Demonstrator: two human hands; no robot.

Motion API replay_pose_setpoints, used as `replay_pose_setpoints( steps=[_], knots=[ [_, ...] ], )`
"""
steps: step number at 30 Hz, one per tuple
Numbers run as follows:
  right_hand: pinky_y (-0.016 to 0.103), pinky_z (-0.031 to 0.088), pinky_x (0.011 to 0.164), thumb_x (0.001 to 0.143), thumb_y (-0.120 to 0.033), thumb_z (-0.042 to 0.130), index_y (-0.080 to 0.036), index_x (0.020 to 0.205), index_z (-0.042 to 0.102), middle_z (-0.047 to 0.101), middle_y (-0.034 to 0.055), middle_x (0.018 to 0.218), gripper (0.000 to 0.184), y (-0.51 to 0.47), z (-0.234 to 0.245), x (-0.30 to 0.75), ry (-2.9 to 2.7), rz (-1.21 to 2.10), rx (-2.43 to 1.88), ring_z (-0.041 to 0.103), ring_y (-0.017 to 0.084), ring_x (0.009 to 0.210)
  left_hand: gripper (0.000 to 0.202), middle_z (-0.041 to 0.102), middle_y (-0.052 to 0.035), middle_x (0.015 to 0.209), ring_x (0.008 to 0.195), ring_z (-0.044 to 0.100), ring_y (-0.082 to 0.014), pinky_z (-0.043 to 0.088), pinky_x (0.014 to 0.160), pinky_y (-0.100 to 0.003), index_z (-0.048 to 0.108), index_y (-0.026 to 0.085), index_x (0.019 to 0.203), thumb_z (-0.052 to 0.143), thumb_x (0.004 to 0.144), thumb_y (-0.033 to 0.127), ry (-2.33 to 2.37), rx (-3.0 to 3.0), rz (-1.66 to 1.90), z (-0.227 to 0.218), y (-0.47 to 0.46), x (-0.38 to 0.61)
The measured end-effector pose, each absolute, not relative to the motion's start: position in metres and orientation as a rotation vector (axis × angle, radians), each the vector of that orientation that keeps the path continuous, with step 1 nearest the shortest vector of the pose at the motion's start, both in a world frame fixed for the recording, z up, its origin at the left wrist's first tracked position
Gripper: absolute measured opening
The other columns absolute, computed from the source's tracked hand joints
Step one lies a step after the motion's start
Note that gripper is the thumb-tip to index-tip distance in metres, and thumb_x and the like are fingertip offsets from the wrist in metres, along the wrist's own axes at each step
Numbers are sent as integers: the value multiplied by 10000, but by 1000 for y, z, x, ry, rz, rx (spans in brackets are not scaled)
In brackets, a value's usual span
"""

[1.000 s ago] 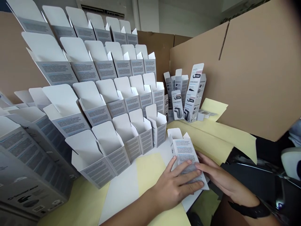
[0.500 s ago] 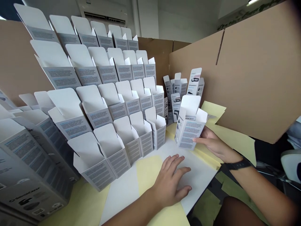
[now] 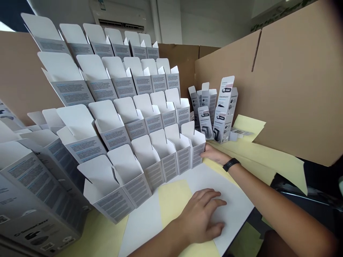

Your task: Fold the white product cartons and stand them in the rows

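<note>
A brown cardboard panel [image 3: 289, 96] closes off the right side. Left of it, open cartons [image 3: 115, 136] climb in rows, lids raised, each visible row six wide. A white tabletop [image 3: 234, 200] spreads before them, with a yellow sheet [image 3: 174, 196] lying across it. Near the back corner stand several printed cartons [image 3: 225, 117] (the tallest has its flap straight up).

Over the tabletop is the person's left hand [image 3: 202, 216], fingers loosely spread and slightly bent, holding nothing; whether it touches the surface cannot be told. The end carton [image 3: 197, 148] stands upright at the right end of the front row, just beside its neighbour, its top open. The right hand [image 3: 214, 154] has hold of its right edge, thumb by the front face, other fingers partly hidden. A black wristband [image 3: 230, 164] circles that wrist.
</note>
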State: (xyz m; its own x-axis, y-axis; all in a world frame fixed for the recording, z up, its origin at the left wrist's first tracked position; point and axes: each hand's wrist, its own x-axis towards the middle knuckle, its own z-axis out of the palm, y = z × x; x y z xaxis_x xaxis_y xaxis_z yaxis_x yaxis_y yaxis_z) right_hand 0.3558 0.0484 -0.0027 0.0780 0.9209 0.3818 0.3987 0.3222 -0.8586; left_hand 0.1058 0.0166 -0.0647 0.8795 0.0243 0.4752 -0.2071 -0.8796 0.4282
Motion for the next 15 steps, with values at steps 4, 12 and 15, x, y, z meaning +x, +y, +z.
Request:
replay_pose_setpoints(
  steps=[4,12,15],
  knots=[
    [434,574,925,978,-310,631,-160,1256,609,651,83,1231,316,61,-23,360,-1473,628,-1284,666,227,1066,524,554,-98,1452,1352,509,-283,447,1118,-425,567,215,1323,669,839,386,-152,2546,638,-73,18,107],
    [531,506,1033,962,-308,650,-206,1394,520,525,119,1433,463,69,-63,350,-1362,524,-1349,569,288,1251,349,627,-52,1370,1264,591,-245,455,1080,-385,655,230,1175,676,860,378,-146,2546,465,-73,18,108],
    [562,471,1068,957,-309,655,-217,1440,478,484,123,1480,523,68,-69,343,-1332,468,-1356,535,308,1298,331,645,-50,1339,1263,590,-241,449,1083,-377,663,228,1156,680,858,371,-160,2539,472,-74,19,108]
  ],
)
